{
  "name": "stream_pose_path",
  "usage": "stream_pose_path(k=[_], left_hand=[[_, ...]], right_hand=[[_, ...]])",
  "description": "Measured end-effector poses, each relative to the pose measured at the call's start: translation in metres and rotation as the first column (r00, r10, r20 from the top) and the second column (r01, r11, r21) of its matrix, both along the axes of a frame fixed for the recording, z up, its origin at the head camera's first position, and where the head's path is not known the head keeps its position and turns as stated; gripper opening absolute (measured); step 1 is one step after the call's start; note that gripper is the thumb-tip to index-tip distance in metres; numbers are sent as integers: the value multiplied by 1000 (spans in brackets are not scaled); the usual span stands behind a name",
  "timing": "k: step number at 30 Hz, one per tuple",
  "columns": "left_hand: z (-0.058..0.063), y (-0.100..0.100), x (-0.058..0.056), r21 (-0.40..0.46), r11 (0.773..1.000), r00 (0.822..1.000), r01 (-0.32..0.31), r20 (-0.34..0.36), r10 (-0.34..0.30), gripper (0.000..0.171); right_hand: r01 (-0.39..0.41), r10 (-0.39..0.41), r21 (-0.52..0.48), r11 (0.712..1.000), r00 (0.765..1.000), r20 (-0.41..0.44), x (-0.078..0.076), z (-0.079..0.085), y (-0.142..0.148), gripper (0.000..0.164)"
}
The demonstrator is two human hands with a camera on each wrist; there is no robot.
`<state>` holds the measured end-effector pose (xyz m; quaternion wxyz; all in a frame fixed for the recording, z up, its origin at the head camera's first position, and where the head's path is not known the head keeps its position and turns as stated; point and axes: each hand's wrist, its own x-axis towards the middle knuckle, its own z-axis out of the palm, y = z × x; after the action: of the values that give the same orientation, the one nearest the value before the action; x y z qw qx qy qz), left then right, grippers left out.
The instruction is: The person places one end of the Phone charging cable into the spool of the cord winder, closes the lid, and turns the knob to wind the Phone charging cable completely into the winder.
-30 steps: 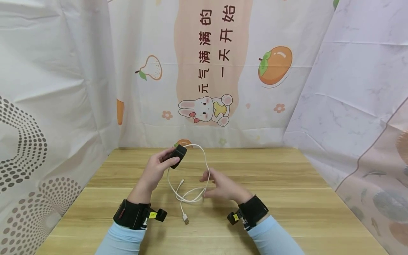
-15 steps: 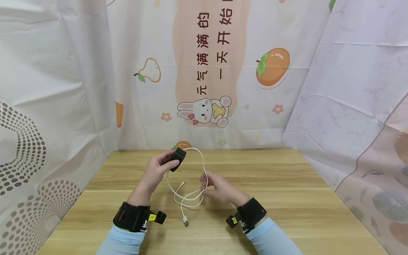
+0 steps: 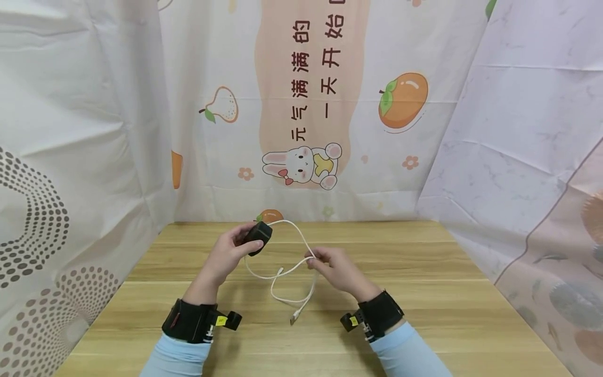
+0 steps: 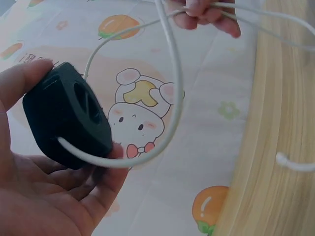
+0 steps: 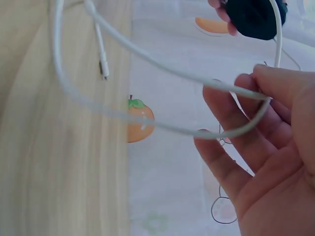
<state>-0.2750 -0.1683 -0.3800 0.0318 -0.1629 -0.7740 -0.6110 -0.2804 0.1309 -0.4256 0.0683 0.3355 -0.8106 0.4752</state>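
Observation:
My left hand (image 3: 225,257) grips a black block (image 3: 259,238) between thumb and fingers, above the table. One face of the block (image 4: 64,113) has a recessed opening in the left wrist view. A white USB cable (image 4: 176,64) runs out of it and loops across. To the right, my right hand (image 3: 340,269) pinches the cable between thumb and index finger, with the other fingers loosely spread in the right wrist view. The USB plug (image 3: 294,317) hangs towards me below the hands. The cable's smaller connector (image 3: 280,271) points up between them.
A wooden table (image 3: 395,293) lies under both hands. Behind it hangs a printed curtain (image 3: 212,162), with further curtains at the left (image 3: 94,157) and right (image 3: 509,131). A strap with a small camera is on each wrist.
My right hand has closed on the cable and drawn it to the right and slightly up, changing the loop's shape. The USB plug has swung right. My left hand has tilted the block slightly.

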Motion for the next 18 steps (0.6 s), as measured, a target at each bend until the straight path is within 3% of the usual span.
stream_pose_path(k=[8, 18], left_hand=[[3, -4, 3, -42, 999, 1000, 23, -5, -24, 60], [8, -11, 6, -43, 998, 999, -37, -25, 36, 53]], right_hand=[[70, -75, -47, 996, 988, -137, 0, 9, 9, 9], [76, -84, -65, 995, 990, -116, 0, 19, 20, 14]])
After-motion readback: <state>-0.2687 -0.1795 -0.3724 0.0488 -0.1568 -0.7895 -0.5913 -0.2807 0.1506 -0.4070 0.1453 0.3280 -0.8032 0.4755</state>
